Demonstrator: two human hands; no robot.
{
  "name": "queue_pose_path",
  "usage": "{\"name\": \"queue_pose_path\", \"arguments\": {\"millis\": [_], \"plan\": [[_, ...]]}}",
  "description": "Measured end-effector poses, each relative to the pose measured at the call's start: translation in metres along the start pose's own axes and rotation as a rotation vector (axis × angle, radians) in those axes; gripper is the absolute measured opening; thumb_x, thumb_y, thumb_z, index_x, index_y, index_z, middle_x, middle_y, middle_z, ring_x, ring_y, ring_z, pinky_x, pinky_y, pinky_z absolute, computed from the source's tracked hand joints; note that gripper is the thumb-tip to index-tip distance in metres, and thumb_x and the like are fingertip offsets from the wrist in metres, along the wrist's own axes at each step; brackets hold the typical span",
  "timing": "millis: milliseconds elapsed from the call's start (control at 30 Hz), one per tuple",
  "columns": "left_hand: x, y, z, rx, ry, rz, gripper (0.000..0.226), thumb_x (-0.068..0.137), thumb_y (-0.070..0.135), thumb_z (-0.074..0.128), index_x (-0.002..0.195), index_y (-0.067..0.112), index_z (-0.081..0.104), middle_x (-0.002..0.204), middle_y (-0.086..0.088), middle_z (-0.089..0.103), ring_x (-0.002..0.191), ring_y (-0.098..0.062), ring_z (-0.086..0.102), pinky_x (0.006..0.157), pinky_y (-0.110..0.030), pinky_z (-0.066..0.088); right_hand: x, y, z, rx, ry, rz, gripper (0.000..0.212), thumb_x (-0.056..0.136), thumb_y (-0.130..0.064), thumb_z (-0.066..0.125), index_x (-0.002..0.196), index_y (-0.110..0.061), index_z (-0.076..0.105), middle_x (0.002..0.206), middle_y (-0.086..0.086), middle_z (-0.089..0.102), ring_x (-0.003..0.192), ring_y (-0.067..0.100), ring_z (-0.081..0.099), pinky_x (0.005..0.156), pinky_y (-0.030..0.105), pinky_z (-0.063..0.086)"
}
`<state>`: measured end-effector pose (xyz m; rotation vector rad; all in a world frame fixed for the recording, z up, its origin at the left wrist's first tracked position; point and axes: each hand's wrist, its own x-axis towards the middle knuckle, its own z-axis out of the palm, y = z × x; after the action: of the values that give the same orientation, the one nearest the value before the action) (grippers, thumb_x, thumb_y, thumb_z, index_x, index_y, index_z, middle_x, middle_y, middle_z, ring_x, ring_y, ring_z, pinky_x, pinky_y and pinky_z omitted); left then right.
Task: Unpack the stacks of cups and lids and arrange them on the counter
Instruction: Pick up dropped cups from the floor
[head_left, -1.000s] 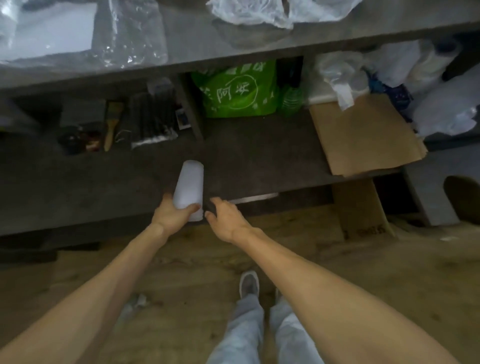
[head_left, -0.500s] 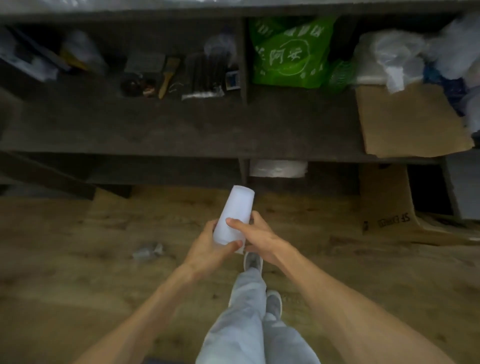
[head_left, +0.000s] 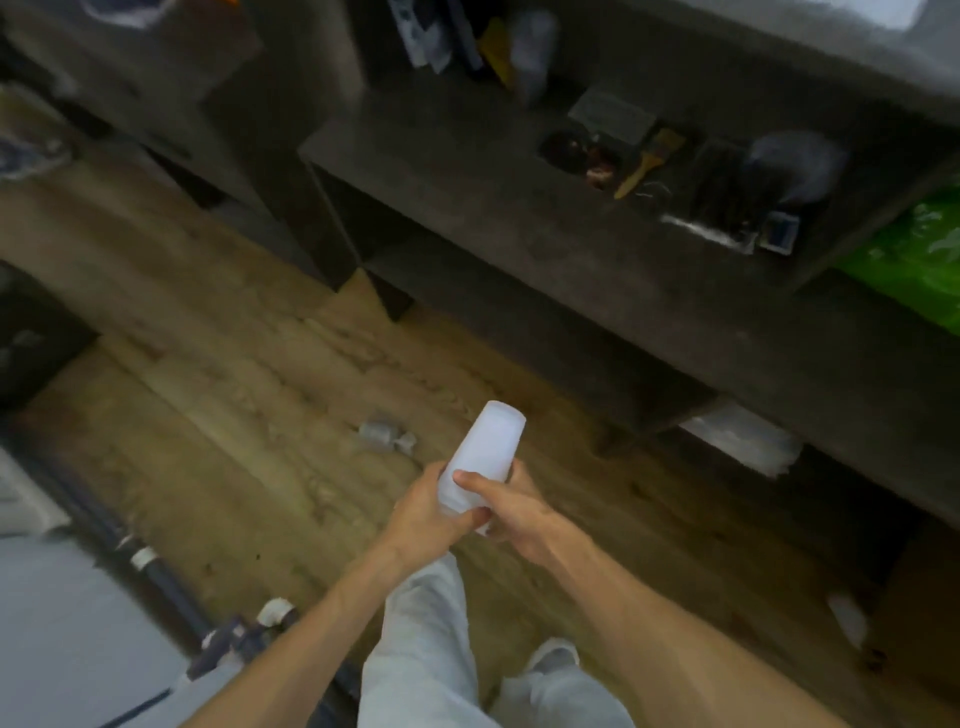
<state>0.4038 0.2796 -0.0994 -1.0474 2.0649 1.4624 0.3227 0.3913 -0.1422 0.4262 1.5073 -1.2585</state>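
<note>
Both hands clamp a white stack of cups (head_left: 485, 457) over the wooden floor (head_left: 249, 374): the left hand (head_left: 423, 512) curls round its lower end and the right hand (head_left: 511, 512) wraps it from the other side, thumb across the front. The stack tilts away from the person, well short of the dark shelf's (head_left: 519, 208) front edge, with open floor between. A crumpled wrapper (head_left: 387, 435) lies on the floor just left of the stack. The stack's bottom rim is hidden by fingers; shelf items are blurred, a paintbrush (head_left: 647, 161) among them.

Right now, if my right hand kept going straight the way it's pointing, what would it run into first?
The right hand points up-left into the white plastic cup stack it already grips, with the left hand just beyond. Depth past them is unclear.
</note>
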Motion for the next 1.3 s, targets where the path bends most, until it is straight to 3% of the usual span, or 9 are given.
{"name": "queue_pose_path", "arguments": {"millis": [167,333,467,700,833,900,967,1067,1300], "plan": [[0.068,-0.054,-0.071,-0.160,-0.004,-0.092,0.101,0.045,0.072,0.083,0.130,0.026,0.052,0.119,-0.004,0.068,0.104,-0.022,0.070,0.087,-0.049,0.059,0.063,-0.038,0.079,-0.074,-0.044,0.060,0.075,0.080,-0.035,0.084,0.137,-0.026,0.036,0.114,-0.002,0.062,0.090,0.019,0.070,0.096,0.054,0.056],[0.098,-0.027,-0.112,-0.054,0.023,-0.085,0.068,0.075,0.036,0.086,0.130,0.018,0.049,0.115,-0.004,0.066,0.103,-0.021,0.068,0.080,-0.028,0.056,0.088,-0.075,0.109,-0.047,-0.015,0.062,0.076,0.080,-0.041,0.084,0.137,-0.027,0.036,0.120,-0.001,0.062,0.091,0.019,0.070,0.096,0.052,0.056],[0.121,0.016,-0.101,0.085,-0.062,0.010,0.076,0.075,0.037,0.086,0.137,0.020,0.047,0.123,0.000,0.061,0.112,-0.020,0.063,0.098,-0.042,0.054,0.081,-0.098,0.070,0.085,0.070,0.044,0.078,0.078,-0.044,0.085,0.139,-0.027,0.038,0.124,-0.002,0.059,0.105,0.020,0.065,0.095,0.048,0.057],[0.124,0.118,0.016,0.289,-0.198,0.222,0.075,0.080,0.041,0.081,0.141,0.020,0.043,0.132,0.000,0.053,0.122,-0.021,0.056,0.104,-0.037,0.048,0.037,-0.095,-0.069,0.369,0.247,-0.017,0.074,0.075,-0.041,0.088,0.133,-0.028,0.043,0.120,0.000,0.057,0.106,0.021,0.062,0.077,0.035,0.060],[0.115,0.157,0.092,0.405,-0.363,0.364,0.073,0.077,0.032,0.086,0.137,0.018,0.046,0.120,0.007,0.057,0.108,-0.012,0.056,0.095,-0.025,0.047,0.003,-0.072,-0.148,0.488,0.380,-0.024,0.069,0.075,-0.043,0.087,0.126,-0.029,0.043,0.115,0.000,0.056,0.098,0.020,0.061,0.067,0.030,0.055],[0.106,0.174,0.131,0.469,-0.423,0.414,0.074,0.076,0.033,0.086,0.137,0.020,0.046,0.121,0.006,0.058,0.110,-0.015,0.059,0.098,-0.031,0.049,-0.017,-0.055,-0.182,0.540,0.438,-0.036,0.073,0.073,-0.049,0.088,0.128,-0.030,0.043,0.114,-0.002,0.056,0.100,0.021,0.061,0.074,0.032,0.057],[0.096,0.186,0.169,0.544,-0.497,0.463,0.080,0.073,0.038,0.086,0.139,0.022,0.044,0.126,0.003,0.059,0.115,-0.019,0.060,0.100,-0.035,0.050,-0.033,-0.034,-0.209,0.620,0.516,-0.060,0.087,0.064,-0.056,0.089,0.133,-0.030,0.043,0.121,0.000,0.056,0.108,0.024,0.061,0.093,0.042,0.058],[0.080,0.192,0.218,0.632,-0.609,0.533,0.078,0.073,0.039,0.086,0.137,0.022,0.045,0.125,0.003,0.060,0.112,-0.018,0.060,0.095,-0.033,0.050,-0.062,0.003,-0.237,0.742,0.631,-0.074,0.096,0.053,-0.062,0.087,0.133,-0.030,0.043,0.126,0.003,0.057,0.111,0.026,0.062,0.102,0.049,0.054],[0.012,0.159,0.305,0.819,-0.903,0.678,0.067,0.080,0.029,0.080,0.136,0.019,0.044,0.127,-0.001,0.055,0.115,-0.021,0.057,0.089,-0.029,0.046,-0.113,0.106,-0.231,1.182,0.904,-0.200,0.077,0.075,-0.046,0.087,0.135,-0.024,0.043,0.126,0.004,0.062,0.111,0.023,0.065,0.080,0.034,0.061]]}}
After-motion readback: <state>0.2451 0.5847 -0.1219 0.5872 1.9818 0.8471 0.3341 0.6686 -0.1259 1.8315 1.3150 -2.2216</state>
